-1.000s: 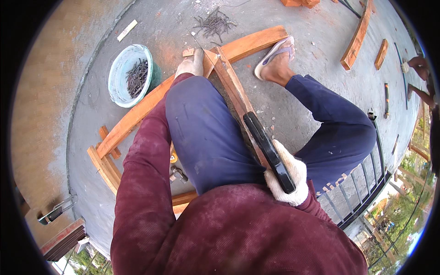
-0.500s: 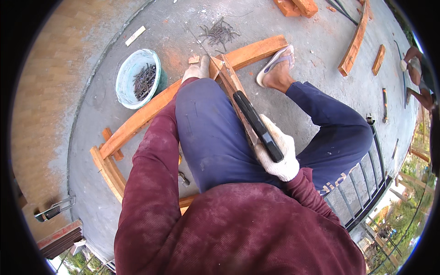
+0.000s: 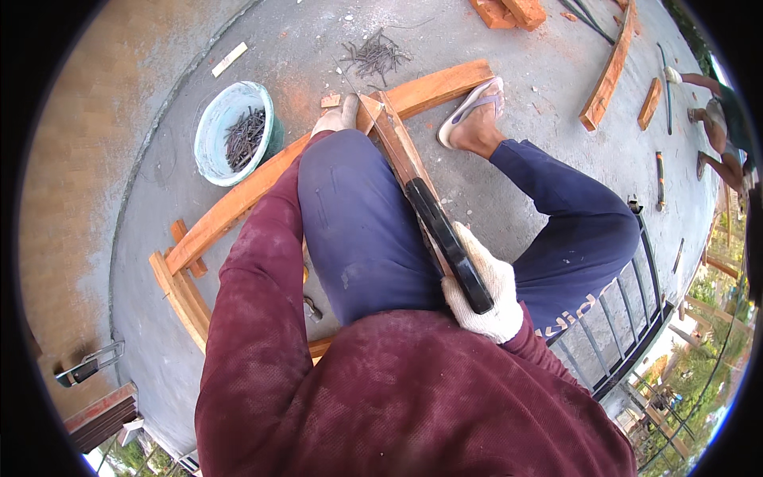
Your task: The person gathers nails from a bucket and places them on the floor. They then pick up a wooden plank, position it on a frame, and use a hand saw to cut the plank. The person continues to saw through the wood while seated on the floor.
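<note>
My gloved right hand [image 3: 483,298] grips the black handle of a handsaw [image 3: 445,238], whose blade reaches up past my raised knee to a joint of orange wooden beams [image 3: 433,84]. At that joint my gloved left hand [image 3: 338,118] is closed on the beam, beside the blade's far part; my fingers are partly hidden by my knee. A small wood offcut [image 3: 331,101] lies just beyond. My sandaled foot [image 3: 477,119] rests against the beam's right end. A pale blue bucket of nails [image 3: 208,135] stands left of the beams, and loose nails [image 3: 375,56] lie above.
More beams [image 3: 606,83] and a short block [image 3: 649,103] lie at upper right, near a hammer [image 3: 660,179]. A co-worker [image 3: 714,127] reaches down at far right, gloved hand by a dark rod. A black metal frame [image 3: 636,326] is at lower right, a step edge on the left.
My right hand and saw moved forward about half a second ago and are now slightly back. My left hand stays at the joint. The co-worker's gloved hand has shifted upward in view.
</note>
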A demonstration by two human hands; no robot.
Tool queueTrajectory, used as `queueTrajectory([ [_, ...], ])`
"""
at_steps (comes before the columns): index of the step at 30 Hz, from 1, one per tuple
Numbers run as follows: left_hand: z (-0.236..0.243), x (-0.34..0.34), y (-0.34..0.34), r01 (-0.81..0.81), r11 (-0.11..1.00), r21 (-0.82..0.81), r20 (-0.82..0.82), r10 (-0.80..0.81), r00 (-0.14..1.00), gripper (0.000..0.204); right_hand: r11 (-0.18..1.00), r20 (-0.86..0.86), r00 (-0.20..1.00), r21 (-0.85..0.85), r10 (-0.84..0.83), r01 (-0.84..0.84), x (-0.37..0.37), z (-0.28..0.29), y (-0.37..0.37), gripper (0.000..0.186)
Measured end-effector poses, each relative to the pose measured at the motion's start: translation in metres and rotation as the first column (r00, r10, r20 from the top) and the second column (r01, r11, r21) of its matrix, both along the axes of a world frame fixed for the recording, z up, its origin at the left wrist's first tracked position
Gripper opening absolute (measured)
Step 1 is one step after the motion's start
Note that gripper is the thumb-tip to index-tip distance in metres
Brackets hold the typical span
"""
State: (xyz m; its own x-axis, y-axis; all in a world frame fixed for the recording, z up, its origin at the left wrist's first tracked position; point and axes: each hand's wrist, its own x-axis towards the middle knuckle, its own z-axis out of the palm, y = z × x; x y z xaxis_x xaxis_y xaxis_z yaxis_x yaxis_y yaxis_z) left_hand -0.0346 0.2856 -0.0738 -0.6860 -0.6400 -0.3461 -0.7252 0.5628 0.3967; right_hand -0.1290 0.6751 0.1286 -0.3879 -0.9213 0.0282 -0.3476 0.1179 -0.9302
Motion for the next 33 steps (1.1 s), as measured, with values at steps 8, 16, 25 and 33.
queueTrajectory([
  [8, 0.099, 0.012, -0.044, -0.458, 0.709, 0.536, 0.432, 0.235, 0.87, 0.095, 0.995, 0.12, 0.989, 0.048, -0.089, 0.084, -0.011, -0.002, 0.01, 0.064],
  [16, 0.059, -0.026, 0.0, -0.616, 0.75, 0.241, 0.167, 0.593, 0.788, 0.094, 0.994, -0.041, 0.999, -0.104, -0.026, 0.021, -0.007, 0.005, 0.001, 0.064],
  [25, 0.049, -0.027, 0.018, -0.653, 0.74, 0.164, 0.17, 0.631, 0.757, 0.105, 0.995, -0.02, 0.999, -0.087, -0.049, 0.047, 0.001, 0.001, 0.007, 0.061],
  [33, 0.041, -0.031, 0.014, -0.673, 0.724, 0.151, 0.229, 0.636, 0.737, 0.101, 0.996, -0.033, 0.999, -0.091, -0.015, 0.012, -0.001, 0.003, -0.004, 0.064],
])
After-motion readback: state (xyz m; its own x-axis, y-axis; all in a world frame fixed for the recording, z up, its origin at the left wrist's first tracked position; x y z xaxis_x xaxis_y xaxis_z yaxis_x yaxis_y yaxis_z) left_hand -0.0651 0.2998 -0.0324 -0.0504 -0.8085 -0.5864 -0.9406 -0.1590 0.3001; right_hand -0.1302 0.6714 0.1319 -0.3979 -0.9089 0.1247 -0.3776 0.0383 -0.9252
